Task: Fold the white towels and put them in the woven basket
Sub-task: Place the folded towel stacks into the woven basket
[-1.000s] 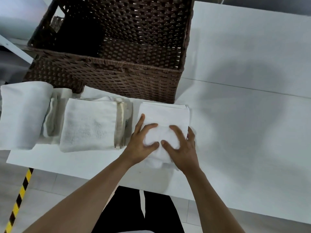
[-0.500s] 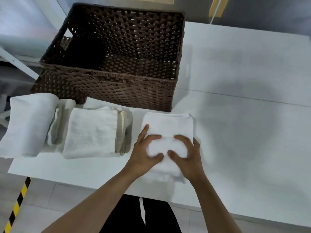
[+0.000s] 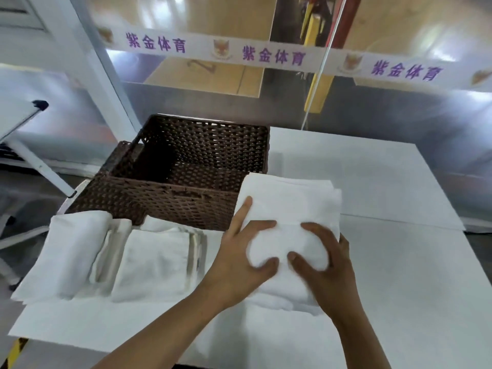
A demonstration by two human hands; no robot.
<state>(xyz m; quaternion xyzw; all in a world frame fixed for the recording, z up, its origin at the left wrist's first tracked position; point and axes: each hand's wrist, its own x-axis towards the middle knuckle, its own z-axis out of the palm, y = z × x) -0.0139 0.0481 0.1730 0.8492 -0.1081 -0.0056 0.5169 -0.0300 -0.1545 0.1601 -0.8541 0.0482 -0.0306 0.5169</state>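
Towel, folded and white, sits at centre frame, gripped by both of our hands. Our left hand holds its left side, thumb curled onto the top and index finger stretched along the edge; our right hand clamps the right side, thumb on top and fingers wrapped around the far edge (the other fingertips are hidden under the cloth). The towel's far end overlaps the near right corner of the basket in the picture; whether it touches the rim we cannot tell.

The basket, dark brown and woven, stands at middle left on the table, and its visible floor shows only weave. In front of it, at lower left, lie 2 more folded towels side by side: 1 stack just left of our left hand, and another further left, at the table's edge.

Across the upper frame runs a white banner with purple characters, blurred. A white frame leg slants at the left.
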